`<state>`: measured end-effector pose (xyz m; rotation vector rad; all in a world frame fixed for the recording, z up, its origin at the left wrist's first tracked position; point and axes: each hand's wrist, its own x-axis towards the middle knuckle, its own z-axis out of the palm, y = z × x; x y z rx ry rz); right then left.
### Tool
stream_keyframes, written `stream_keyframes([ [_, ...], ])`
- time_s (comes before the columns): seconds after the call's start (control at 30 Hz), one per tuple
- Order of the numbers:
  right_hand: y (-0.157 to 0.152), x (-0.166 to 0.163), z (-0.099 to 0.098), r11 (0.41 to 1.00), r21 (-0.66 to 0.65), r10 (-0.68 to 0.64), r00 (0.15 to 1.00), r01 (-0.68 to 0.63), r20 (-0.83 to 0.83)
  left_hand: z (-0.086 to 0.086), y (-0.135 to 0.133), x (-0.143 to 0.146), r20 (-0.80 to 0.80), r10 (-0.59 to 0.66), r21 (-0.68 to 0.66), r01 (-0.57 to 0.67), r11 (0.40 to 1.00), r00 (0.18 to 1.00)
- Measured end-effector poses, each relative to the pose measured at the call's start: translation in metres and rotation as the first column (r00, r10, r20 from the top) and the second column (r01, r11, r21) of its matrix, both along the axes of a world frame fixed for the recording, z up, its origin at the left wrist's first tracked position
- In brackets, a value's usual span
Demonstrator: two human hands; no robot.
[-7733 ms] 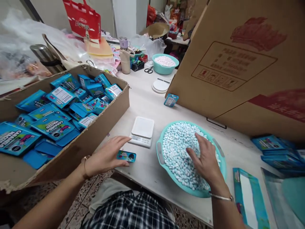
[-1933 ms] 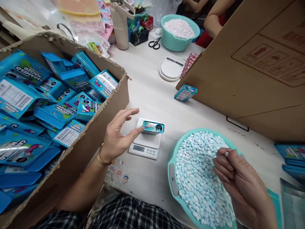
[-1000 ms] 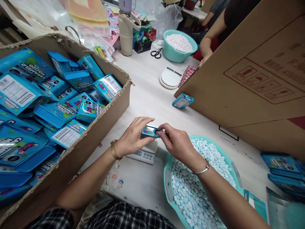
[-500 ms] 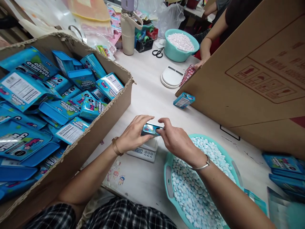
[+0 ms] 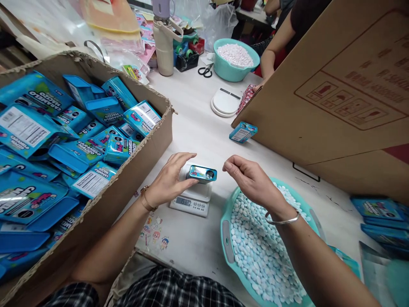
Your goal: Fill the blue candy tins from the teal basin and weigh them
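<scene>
In the head view the left hand (image 5: 168, 181) has its grip on the left end of a small blue tin (image 5: 202, 173). The thumb is against the near side and the fingers reach over the far side, where the contact is hidden. The tin lies on a white scale (image 5: 189, 204) directly under that grip, and the digits on the display are too small to read. Just to the right of the tin, apart from it, the right hand (image 5: 252, 181) has its grip pinched shut at the fingertips. Whether anything sits between them cannot be made out. Below and behind this grip is a teal basin (image 5: 227, 238) of pale blue candies (image 5: 262, 251), partly covered by the right forearm and cut off at the bottom edge. Left of the left grip is an open cardboard box (image 5: 128, 187) heaped with blue packs (image 5: 79, 145), running out of the frame. Beyond both grips on the tabletop (image 5: 198, 128) lies a small blue box (image 5: 243, 131), close to a big carton (image 5: 319, 106) that blocks whatever is behind it. Farther off are a round white scale (image 5: 225, 102), scissors (image 5: 204, 70) and a teal bowl (image 5: 235, 70). Another person's arm (image 5: 271, 47) reaches in there, its hand hidden behind the carton.
</scene>
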<state>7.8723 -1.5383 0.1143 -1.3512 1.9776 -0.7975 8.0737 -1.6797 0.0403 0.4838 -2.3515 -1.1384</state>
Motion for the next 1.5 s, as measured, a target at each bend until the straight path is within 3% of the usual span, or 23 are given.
stream_keyframes([
  [0.1, -0.002, 0.004, -0.002, 0.999, 0.021, 0.040, 0.999, -0.040, 0.010, -0.001, 0.001, 0.000, 0.005, 0.001, -0.002, -0.001, 1.000, 1.000],
  [0.27, -0.012, 0.023, -0.012, 0.977, 0.198, 0.140, 0.947, -0.084, -0.288, -0.004, 0.003, -0.001, -0.007, -0.018, 0.009, 0.019, 1.000, 1.000],
  [0.33, -0.013, 0.024, -0.014, 0.977, 0.202, 0.128, 0.934, -0.062, -0.333, -0.003, 0.004, -0.001, -0.003, -0.023, 0.019, 0.023, 1.000, 1.000],
  [0.4, -0.010, 0.017, -0.013, 0.995, 0.096, 0.018, 0.978, 0.002, -0.210, -0.003, 0.003, 0.000, 0.009, -0.024, 0.019, 0.024, 1.000, 1.000],
  [0.47, -0.005, 0.006, -0.009, 0.989, -0.020, -0.145, 0.985, 0.147, 0.098, -0.003, 0.002, 0.002, 0.016, -0.021, 0.010, 0.021, 1.000, 1.000],
  [0.5, -0.002, 0.000, -0.007, 0.972, -0.039, -0.211, 0.936, 0.231, 0.283, -0.003, 0.001, 0.003, 0.016, -0.018, 0.004, 0.018, 1.000, 1.000],
  [0.57, 0.003, -0.009, -0.005, 0.932, 0.001, -0.293, 0.755, 0.362, 0.586, -0.003, -0.001, 0.004, 0.010, -0.011, -0.005, 0.011, 1.000, 1.000],
  [0.67, 0.007, -0.015, -0.006, 0.902, 0.079, -0.321, 0.535, 0.425, 0.781, -0.002, -0.002, 0.005, 0.007, -0.002, -0.023, 0.002, 1.000, 1.000],
  [0.73, 0.008, -0.014, -0.009, 0.898, 0.102, -0.324, 0.484, 0.429, 0.813, 0.000, -0.002, 0.006, 0.014, 0.011, -0.041, -0.011, 0.999, 1.000],
  [1.0, 0.000, -0.008, -0.018, 0.907, 0.051, -0.264, 0.470, 0.418, 0.842, 0.003, -0.002, 0.007, 0.068, 0.035, -0.084, -0.030, 0.996, 0.997],
  [1.33, -0.016, 0.007, -0.017, 0.966, 0.022, -0.164, 0.545, 0.258, 0.822, 0.002, 0.006, -0.005, 0.051, -0.008, -0.070, 0.012, 0.997, 0.999],
  [1.4, -0.012, 0.004, -0.016, 0.960, 0.005, -0.159, 0.526, 0.281, 0.835, 0.002, 0.009, -0.012, 0.081, -0.026, -0.140, 0.037, 0.989, 0.996],
  [1.5, 0.004, -0.006, -0.014, 0.939, 0.004, -0.181, 0.486, 0.343, 0.855, 0.006, 0.013, -0.025, 0.246, -0.071, -0.320, 0.150, 0.935, 0.967],
])
